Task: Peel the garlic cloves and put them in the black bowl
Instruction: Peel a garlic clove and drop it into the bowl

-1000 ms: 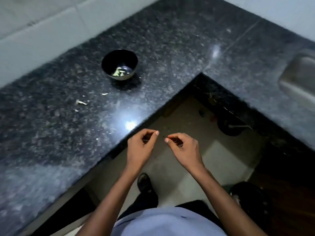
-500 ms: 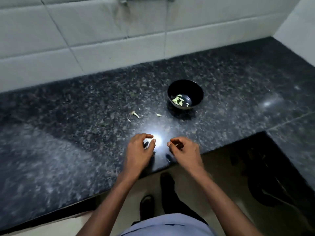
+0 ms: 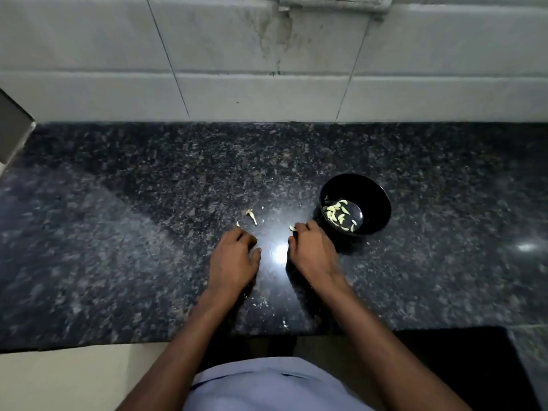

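Desk [image 3: 118, 232]: dark speckled granite, glossy, w/ bright light glare between the two hands. Pale tiled wall [image 3: 237, 69] behind it.

Black bowl [image 3: 355, 204]: upright on desk, right of centre, just beyond & right of the right hand. Holds approx a dozen pale peeled garlic cloves [image 3: 338, 215] lying loose on its bottom.

Left hand [image 3: 234, 259]: palm down on desk, fingers curled under at the tips, thumb lying out toward the glare. Cannot tell if anything is pinched; fingertips hidden by the knuckles. Small pale clove piece [image 3: 238, 223] on desk just beyond its fingertips, touching or nearly so.

Right hand [image 3: 311, 250]: palm down, fingers curled, knuckles just beside bowl's near-left wall. Pale garlic clove [image 3: 293, 228] shows at its fingertips, in contact w/ them; looks pinched, but grip mostly hidden.

Stem scrap [image 3: 252, 216]: pale, thin, lying on desk beyond left hand, apart from both hands. Tiny fleck nearby.

Small white skin bits [image 3: 285, 323] near desk's front edge.

Misc.: light-blue shirt [image 3: 267, 384] at bottom of view; both forearms bare.
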